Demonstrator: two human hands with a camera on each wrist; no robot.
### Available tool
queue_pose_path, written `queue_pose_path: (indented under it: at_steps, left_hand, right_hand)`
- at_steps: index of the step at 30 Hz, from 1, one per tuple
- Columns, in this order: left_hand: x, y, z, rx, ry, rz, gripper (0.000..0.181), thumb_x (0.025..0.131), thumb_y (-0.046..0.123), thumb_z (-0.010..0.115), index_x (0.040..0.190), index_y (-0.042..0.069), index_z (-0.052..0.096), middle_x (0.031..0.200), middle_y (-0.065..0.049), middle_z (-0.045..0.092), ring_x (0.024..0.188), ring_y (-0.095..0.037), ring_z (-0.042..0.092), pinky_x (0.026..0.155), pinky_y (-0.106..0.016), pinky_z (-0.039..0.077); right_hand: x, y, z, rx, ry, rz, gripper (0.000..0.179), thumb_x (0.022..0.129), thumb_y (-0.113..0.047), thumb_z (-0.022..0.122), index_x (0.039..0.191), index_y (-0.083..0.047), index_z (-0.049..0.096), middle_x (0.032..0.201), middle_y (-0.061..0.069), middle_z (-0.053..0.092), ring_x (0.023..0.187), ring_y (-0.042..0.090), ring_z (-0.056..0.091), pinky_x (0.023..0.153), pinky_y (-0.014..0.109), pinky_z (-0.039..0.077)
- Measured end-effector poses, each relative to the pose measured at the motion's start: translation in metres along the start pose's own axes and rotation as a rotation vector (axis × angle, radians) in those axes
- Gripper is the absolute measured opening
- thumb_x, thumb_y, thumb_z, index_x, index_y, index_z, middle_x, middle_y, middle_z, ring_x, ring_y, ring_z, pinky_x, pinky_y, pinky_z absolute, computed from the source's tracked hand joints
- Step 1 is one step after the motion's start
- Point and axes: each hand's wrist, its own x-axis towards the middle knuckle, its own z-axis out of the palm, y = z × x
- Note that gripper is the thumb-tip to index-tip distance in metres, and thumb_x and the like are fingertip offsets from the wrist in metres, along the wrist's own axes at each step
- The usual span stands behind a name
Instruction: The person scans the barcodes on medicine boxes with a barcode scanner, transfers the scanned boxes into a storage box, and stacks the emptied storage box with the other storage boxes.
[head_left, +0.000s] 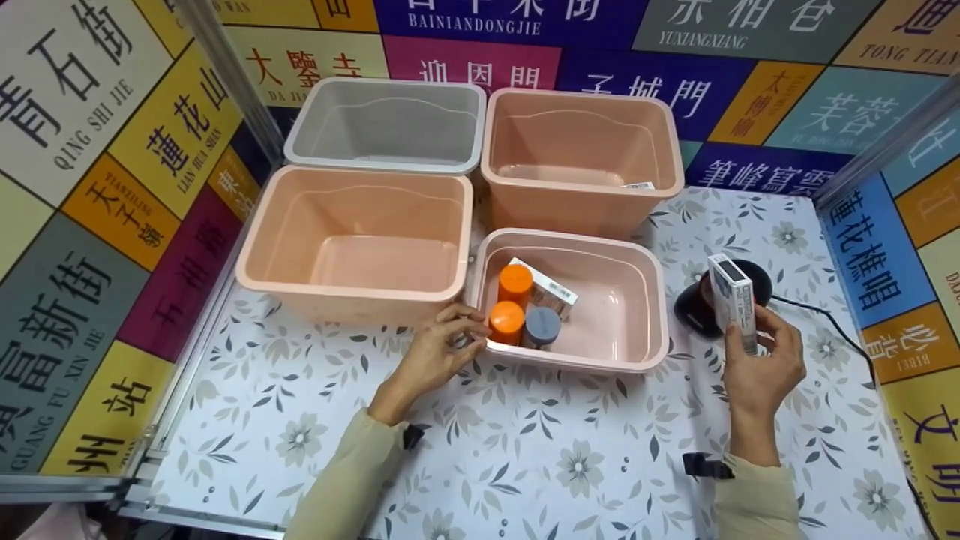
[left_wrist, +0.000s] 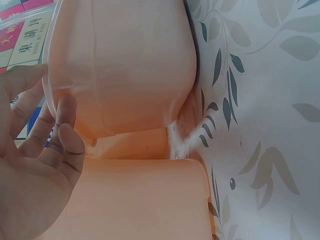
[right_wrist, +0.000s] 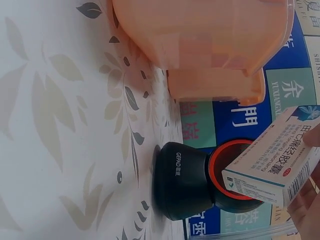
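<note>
My right hand (head_left: 765, 367) grips a small white medicine box (head_left: 733, 300), thumb on one side and fingers on the other. Its printed face and barcode show in the right wrist view. The box is raised beside a black scanner (right_wrist: 185, 180) with a red-orange ring, overlapping that ring in the right wrist view. My left hand (head_left: 439, 345) holds the near left corner of a pale pink bin (head_left: 577, 364) by its rim. Inside that bin stand two orange-capped bottles (head_left: 515, 283) and a grey-capped bottle (head_left: 542, 326), with another box (head_left: 551, 289) leaning behind them.
A peach bin (head_left: 352, 296) stands left of the pink one. Behind are a grey bin (head_left: 386, 161) and a taller peach bin (head_left: 581, 206) with a white item (head_left: 639, 185) inside. The scanner's black cable (head_left: 832, 315) runs right. Printed panels wall the table's sides and back.
</note>
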Motion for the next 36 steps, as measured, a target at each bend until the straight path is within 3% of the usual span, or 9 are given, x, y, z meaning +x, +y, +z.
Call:
queue_pose_path:
  at_steps: [5,10,14,18,25,30,36]
  left_hand:
    - [0.001,0.0,0.0,-0.003,-0.006,-0.006,0.011,0.091,0.011,0.072,0.1,0.006,0.075,0.117,-0.008,0.065,0.091,-0.016,0.068,0.083,-0.043,0.059]
    - [0.002,0.0,0.0,-0.007,-0.004,-0.002,0.012,0.09,0.012,0.073,0.1,0.005,0.075,0.118,-0.01,0.065,0.091,-0.017,0.068,0.082,-0.042,0.059]
    - [0.002,0.0,0.001,-0.003,0.0,0.011,0.013,0.091,0.014,0.073,0.099,0.004,0.075,0.118,-0.01,0.066,0.09,-0.017,0.069,0.082,-0.041,0.059]
    - [0.002,-0.001,0.001,0.014,-0.005,0.011,0.013,0.091,0.015,0.073,0.1,0.005,0.075,0.118,-0.007,0.066,0.092,-0.016,0.068,0.085,-0.036,0.058]
    - [0.002,0.0,-0.001,0.05,-0.015,-0.006,0.013,0.091,0.015,0.072,0.101,0.007,0.075,0.119,-0.007,0.066,0.101,-0.018,0.067,0.091,-0.032,0.056]
    - [0.002,0.001,-0.002,0.046,-0.019,-0.017,0.014,0.091,0.015,0.072,0.101,0.006,0.075,0.119,-0.006,0.066,0.097,-0.017,0.068,0.089,-0.03,0.057]
    - [0.0,0.001,-0.001,0.037,-0.019,-0.031,0.013,0.09,0.012,0.072,0.101,0.005,0.075,0.119,-0.006,0.065,0.096,-0.017,0.068,0.088,-0.03,0.057]
  right_hand:
    - [0.002,0.007,-0.001,-0.03,0.03,0.0,0.033,0.078,0.002,0.076,0.111,0.0,0.073,0.096,-0.03,0.053,0.083,-0.009,0.053,0.075,0.01,0.045]
    - [-0.002,0.0,-0.002,-0.056,0.043,-0.031,0.033,0.077,0.004,0.076,0.11,0.0,0.073,0.095,-0.027,0.052,0.08,-0.01,0.049,0.074,0.008,0.042]
    - [-0.008,-0.013,-0.003,-0.07,0.05,-0.089,0.031,0.077,0.007,0.075,0.108,0.003,0.072,0.094,-0.001,0.064,0.083,-0.013,0.045,0.075,0.007,0.036]
    - [-0.011,-0.021,-0.004,-0.073,0.04,-0.113,0.031,0.076,0.009,0.074,0.107,0.005,0.071,0.101,0.024,0.065,0.084,-0.015,0.042,0.077,0.007,0.031]
    - [-0.012,-0.018,-0.005,-0.067,0.028,-0.105,0.031,0.077,0.01,0.073,0.107,0.006,0.071,0.102,0.025,0.064,0.086,-0.015,0.042,0.076,0.006,0.031]
    - [-0.014,-0.011,-0.006,-0.085,0.035,-0.111,0.031,0.076,0.009,0.075,0.106,0.005,0.071,0.1,0.025,0.065,0.088,-0.016,0.042,0.078,0.008,0.032]
    - [-0.018,-0.014,-0.009,-0.106,0.032,-0.132,0.029,0.075,0.01,0.073,0.104,0.005,0.072,0.099,0.026,0.066,0.089,-0.006,0.046,0.079,0.007,0.03]
